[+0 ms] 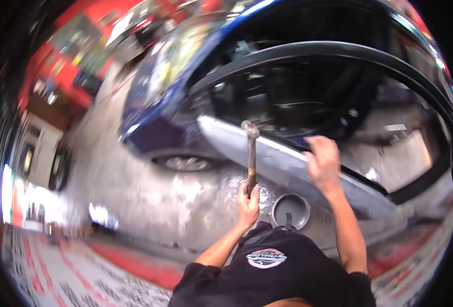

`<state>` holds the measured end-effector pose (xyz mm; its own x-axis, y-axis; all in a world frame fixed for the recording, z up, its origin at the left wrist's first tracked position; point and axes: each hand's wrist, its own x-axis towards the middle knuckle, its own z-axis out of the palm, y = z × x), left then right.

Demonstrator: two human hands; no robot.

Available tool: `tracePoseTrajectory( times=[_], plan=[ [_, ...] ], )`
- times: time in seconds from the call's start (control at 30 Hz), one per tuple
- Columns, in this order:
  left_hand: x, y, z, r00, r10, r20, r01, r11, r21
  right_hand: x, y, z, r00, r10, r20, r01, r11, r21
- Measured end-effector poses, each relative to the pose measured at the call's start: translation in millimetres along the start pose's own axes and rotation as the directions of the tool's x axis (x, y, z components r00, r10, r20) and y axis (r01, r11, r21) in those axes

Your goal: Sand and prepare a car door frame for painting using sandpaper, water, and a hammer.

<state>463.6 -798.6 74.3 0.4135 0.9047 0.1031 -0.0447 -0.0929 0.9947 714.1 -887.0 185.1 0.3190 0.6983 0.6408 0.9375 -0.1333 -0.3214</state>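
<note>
My left hand (248, 207) is closed around the lower handle of a hammer (252, 156), held upright with its head at the top. Behind the hammer stands a car door (231, 139) with a bare grey outer panel and a black window frame (313, 49). My right hand (324, 162) is raised at the door's upper panel edge, its fingers bent and somewhat apart, with nothing seen in it. Blur hides whether it touches the door. The door stands out from a dark blue car (157, 130).
A round grey bucket (306, 217) stands on the concrete floor (119, 189) just in front of me, below the door. The car's front wheel (185, 163) is beyond the door to the left. A white cabinet (46, 153) is at the far left.
</note>
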Motion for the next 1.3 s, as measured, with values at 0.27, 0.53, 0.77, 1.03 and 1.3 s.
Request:
tracePoseTrajectory(
  times=[0.27,0.53,0.77,1.03,1.3],
  plan=[
    [71.9,9.5,-132.1,0.888,0.212,-0.408,-0.116,0.962,0.248,-116.1,75.3,83.8,0.941,0.272,0.199,-0.242,0.956,-0.163],
    [318.1,-8.7,-293.4,0.81,0.353,-0.469,-0.022,0.816,0.577,-110.9,86.1,107.2,0.938,0.31,0.155,-0.235,0.898,-0.372],
    [552.5,-20.8,-377.8,0.861,0.263,-0.436,0.105,0.745,0.659,-121.0,89.2,123.6,0.865,0.494,0.085,-0.406,0.79,-0.46],
    [708.1,-49.9,-394.4,0.917,0.211,-0.338,0.067,0.754,0.654,-131.3,114.4,119.5,0.828,0.545,0.132,-0.453,0.789,-0.414],
    [783.2,-77.8,-391.6,0.903,0.224,-0.368,0.097,0.727,0.68,-120.8,112.4,114.0,0.687,0.699,0.199,-0.589,0.695,-0.413]
  ],
)
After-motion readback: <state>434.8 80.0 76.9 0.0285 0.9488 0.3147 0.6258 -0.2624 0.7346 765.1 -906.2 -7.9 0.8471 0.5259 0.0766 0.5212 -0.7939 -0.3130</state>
